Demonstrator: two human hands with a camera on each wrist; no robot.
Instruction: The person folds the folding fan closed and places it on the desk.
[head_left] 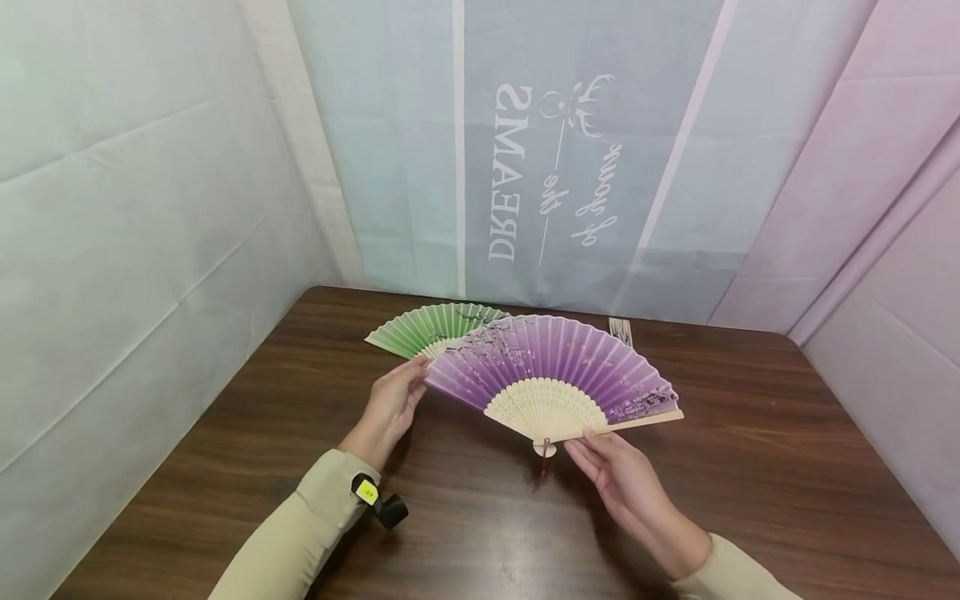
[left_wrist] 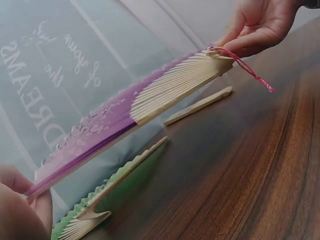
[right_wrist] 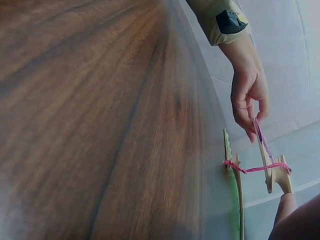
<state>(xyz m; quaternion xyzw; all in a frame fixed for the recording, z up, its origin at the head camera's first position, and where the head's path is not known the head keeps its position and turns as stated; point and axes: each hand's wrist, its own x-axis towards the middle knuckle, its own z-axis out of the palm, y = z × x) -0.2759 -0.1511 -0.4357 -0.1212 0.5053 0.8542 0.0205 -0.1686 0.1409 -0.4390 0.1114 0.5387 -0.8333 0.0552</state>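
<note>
A purple folding fan [head_left: 551, 358] is spread wide above the table, its pale slatted ribs meeting at a pivot with a pink-red cord [left_wrist: 250, 70] hanging from it. My left hand [head_left: 387, 412] pinches the fan's left outer edge between thumb and fingers. At the other side, my right hand [head_left: 626, 479] grips the right guard stick close to the pivot. Behind and left of it, a green folding fan [head_left: 427, 327] lies spread on the table, partly covered by the purple one in the head view.
The dark wood table [head_left: 480, 533] has fabric walls on its left, back and right. Near the back edge lies a closed pale fan [head_left: 621, 331], partly hidden. A printed backdrop [head_left: 570, 167] hangs behind. My left sleeve carries a black wrist camera [head_left: 378, 498].
</note>
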